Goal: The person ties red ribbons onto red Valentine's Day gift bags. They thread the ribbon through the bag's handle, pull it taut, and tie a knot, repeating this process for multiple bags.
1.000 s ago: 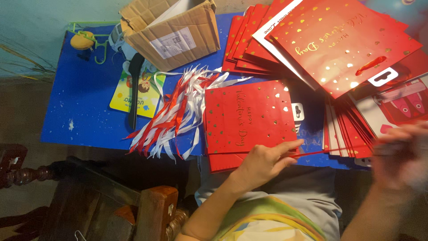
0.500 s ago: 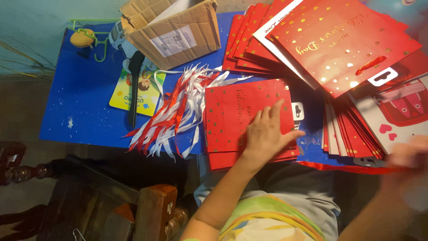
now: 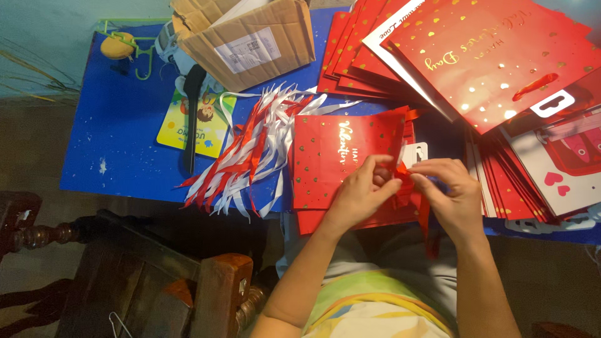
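Note:
A flat red paper gift bag (image 3: 332,159) with gold hearts lies on top of a small stack at the near edge of the blue table (image 3: 119,144). My left hand (image 3: 362,191) rests on the bag's right end and pinches a red ribbon (image 3: 426,216). My right hand (image 3: 451,194) meets it from the right, fingers closed on the same ribbon, whose loose end hangs down over my lap. A white handle tag (image 3: 416,152) shows just above the hands.
A heap of red and white ribbons (image 3: 250,153) lies left of the bag. Fanned stacks of red gift bags (image 3: 494,69) fill the right side. A cardboard box (image 3: 250,40), a yellow booklet (image 3: 197,122), a black tool (image 3: 191,112) and a wooden chair (image 3: 144,275) are at left.
My right hand came in from the far right edge and joined the left hand over the bag's right end. The left hand, flat on the bag before, now pinches the ribbon.

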